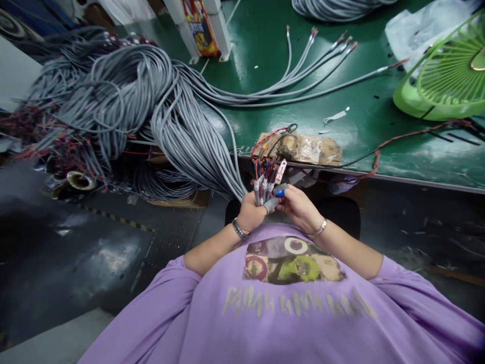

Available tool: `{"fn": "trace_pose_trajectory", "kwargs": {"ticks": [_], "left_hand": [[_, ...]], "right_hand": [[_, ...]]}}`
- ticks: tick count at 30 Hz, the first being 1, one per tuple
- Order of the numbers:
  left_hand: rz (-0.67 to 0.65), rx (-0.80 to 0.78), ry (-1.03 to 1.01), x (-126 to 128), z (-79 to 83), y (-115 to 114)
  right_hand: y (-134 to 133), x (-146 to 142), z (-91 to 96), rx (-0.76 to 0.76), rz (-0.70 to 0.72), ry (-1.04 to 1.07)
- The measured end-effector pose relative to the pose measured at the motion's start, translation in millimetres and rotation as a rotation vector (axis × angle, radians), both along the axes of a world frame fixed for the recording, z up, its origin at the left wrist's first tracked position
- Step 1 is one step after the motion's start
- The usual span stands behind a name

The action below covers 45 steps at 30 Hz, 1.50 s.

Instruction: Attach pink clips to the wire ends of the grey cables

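My left hand (253, 213) is wrapped round a bunch of grey cables (258, 194) just below their stripped ends. Thin coloured wires (261, 166) fan out at the top, above white bands on the cable ends. My right hand (300, 206) is closed beside the bunch, thumb and fingertips pinched at its right side; what lies between them is too small to make out. Grey and blue coverings show on some fingertips. A small white tag (281, 172) with red marks stands up next to the wires. From my left hand the cables run back to the large bundle.
A big heap of grey cable (125, 96) hangs over the left of the green table (242, 121). Several cable ends lie across the tabletop. A green fan (435, 86) and plastic bag (409, 38) are at right. A taped cardboard piece (318, 150) sits at the front edge.
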<state>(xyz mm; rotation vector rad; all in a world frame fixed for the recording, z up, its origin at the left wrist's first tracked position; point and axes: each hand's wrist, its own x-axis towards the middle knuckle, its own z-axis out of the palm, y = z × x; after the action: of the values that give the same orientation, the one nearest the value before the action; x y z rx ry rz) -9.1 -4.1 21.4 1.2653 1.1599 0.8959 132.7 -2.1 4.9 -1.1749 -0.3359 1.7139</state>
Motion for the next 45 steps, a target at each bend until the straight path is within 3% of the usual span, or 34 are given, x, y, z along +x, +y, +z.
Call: {"fn": "trace_pose_trajectory", "kwargs": {"ticks": [4,5,11,13,17,21,25,27,29,30,34,39,45], "left_hand": [[0.026,-0.022,-0.011,-4.5,0.8,-5.0],[0.042,-0.024,-0.013,-5.3,1.7,-5.9],[0.061,-0.011,-0.04,-1.9,8.9,-4.8],[0.067,-0.004,-0.056,-0.8,8.7,-4.2],[0.044,0.019,-0.039,-2.4,4.4,-3.7],[0.011,0.013,-0.023,-5.2,2.0,-2.5],[-0.03,-0.016,-0.029,-6.9,3.2,-1.6],[-0.042,-0.03,-0.032,-8.0,4.2,-2.7],[-0.034,-0.038,-0.033,-9.1,5.1,-4.7],[-0.014,-0.041,-0.04,-9.4,5.3,-5.7],[0.108,-0.062,-0.114,-8.4,4.2,-6.7],[0.098,-0.065,-0.136,-6.8,1.2,-4.9],[0.062,-0.014,-0.106,-8.3,-0.3,-4.5]], "right_hand": [[16.6,20.1,-10.3,-0.145,-0.292,0.039],[17.6,25.0,-12.8,-0.112,-0.276,0.064],[-2.5,28.7,-16.1,0.086,0.23,0.309],[-7.6,25.7,-13.0,0.166,0.293,0.291],[-8.4,19.2,-5.0,0.259,0.285,0.139],[-8.7,6.7,0.9,0.288,0.218,0.044],[-5.6,-4.6,-1.7,0.217,0.08,0.044],[1.8,-2.0,-6.5,0.146,-0.01,0.06],[10.6,6.8,-12.6,0.04,-0.232,0.045],[13.9,12.4,-15.8,0.004,-0.277,0.042],[11.6,28.8,-24.0,0.028,-0.07,0.179],[-6.0,28.7,-17.1,0.197,0.287,0.271],[-6.8,14.4,-1.7,0.281,0.254,0.071]]}}
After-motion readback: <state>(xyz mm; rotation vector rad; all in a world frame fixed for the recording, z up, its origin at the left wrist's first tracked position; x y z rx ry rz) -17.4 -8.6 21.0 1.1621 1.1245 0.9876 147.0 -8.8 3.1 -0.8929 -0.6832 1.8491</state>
